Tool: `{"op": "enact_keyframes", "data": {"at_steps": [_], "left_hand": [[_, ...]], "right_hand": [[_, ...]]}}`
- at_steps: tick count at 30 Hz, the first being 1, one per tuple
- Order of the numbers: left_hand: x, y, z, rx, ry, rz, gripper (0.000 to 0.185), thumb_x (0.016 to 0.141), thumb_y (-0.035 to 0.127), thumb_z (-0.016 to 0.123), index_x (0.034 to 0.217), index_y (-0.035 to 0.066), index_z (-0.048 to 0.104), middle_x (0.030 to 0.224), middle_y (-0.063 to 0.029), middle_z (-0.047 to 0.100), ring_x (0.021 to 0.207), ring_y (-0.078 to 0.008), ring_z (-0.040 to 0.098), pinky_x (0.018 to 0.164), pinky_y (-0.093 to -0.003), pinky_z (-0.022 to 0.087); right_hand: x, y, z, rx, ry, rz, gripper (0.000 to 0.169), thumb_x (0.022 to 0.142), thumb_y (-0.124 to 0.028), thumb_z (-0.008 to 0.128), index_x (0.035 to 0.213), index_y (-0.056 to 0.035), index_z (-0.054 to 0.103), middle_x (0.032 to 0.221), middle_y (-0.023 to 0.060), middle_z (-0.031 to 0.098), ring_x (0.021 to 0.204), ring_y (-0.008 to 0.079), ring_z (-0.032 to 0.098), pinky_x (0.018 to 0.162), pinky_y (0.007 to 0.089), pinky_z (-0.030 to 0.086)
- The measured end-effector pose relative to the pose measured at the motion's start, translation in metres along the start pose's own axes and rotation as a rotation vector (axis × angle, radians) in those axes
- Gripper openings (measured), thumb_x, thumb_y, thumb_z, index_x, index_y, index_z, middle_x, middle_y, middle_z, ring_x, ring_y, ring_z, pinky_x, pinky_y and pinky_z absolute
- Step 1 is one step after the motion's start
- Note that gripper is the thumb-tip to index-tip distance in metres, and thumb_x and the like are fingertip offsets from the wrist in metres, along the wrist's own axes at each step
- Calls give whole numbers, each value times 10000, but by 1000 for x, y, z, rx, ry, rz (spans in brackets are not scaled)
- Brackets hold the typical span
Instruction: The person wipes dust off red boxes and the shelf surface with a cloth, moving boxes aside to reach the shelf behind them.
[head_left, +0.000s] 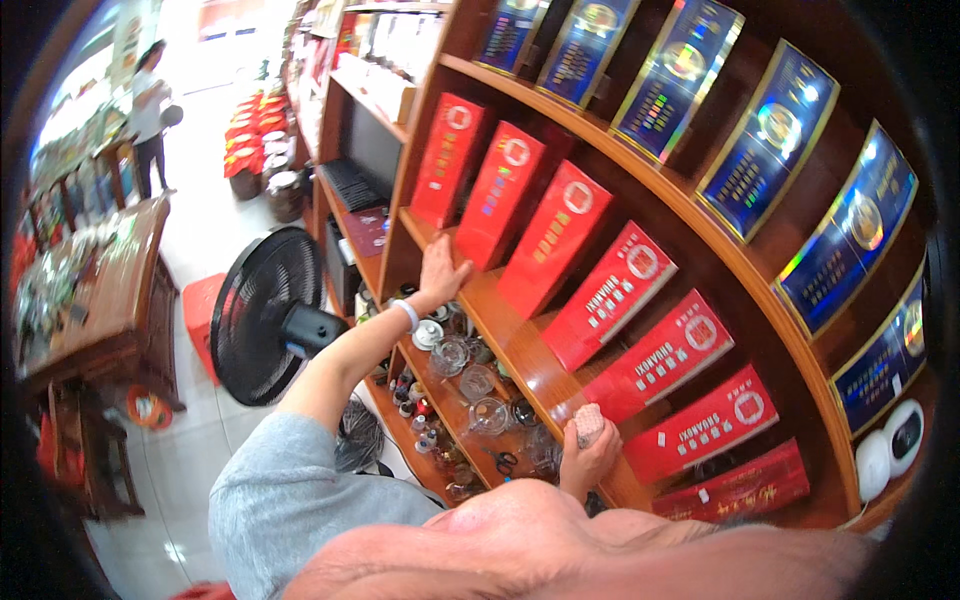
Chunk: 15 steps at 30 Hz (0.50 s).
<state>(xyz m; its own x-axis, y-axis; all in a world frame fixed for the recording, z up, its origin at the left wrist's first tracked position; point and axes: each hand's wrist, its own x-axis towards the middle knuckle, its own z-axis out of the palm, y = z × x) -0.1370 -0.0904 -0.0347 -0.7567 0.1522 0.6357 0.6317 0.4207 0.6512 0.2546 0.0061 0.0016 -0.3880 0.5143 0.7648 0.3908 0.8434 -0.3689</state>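
Note:
My left hand (442, 273), with a pale bangle (407, 313) on the wrist, reaches to the front of a wooden shelf (517, 341). It holds nothing; the thumb is spread and the fingertips lie at the foot of a red box (448, 159), whether touching it I cannot tell. At the same shelf's front edge, my right hand (592, 455) grips a folded pinkish cloth (588, 424) with a textured surface. Just above that hand leans another red box (660, 356). Several such red boxes bearing writing stand in a row along the shelf.
Shiny blue boxes (769, 139) line the shelf above. Glassware (477, 382), a lidded white cup (427, 334) and scissors (504, 459) lie on the shelf below. A black fan (266, 315) stands left, near a wooden table (112, 300). A person (150, 112) stands farther off.

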Motion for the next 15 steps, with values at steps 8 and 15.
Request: {"op": "enact_keyframes", "data": {"at_steps": [8,15], "left_hand": [[-206,0,-54,-377,-405,-117,507,802,207,571,1193,-36,358,1209,-239,394,1126,-375,408,940,-400,355],[-445,-134,-174,179,-723,-753,275,670,202,653,819,-29,642,728,-185,629,678,-293,619,648,-393,493]], "right_hand": [[-1,11,1,88,-185,-37,443,702,-238,654,994,50,485,957,214,502,942,379,445,820,469,354],[-1,-1,-6,151,-209,-48,443,693,-293,637,962,34,505,930,203,506,902,365,471,784,458,372]]}}
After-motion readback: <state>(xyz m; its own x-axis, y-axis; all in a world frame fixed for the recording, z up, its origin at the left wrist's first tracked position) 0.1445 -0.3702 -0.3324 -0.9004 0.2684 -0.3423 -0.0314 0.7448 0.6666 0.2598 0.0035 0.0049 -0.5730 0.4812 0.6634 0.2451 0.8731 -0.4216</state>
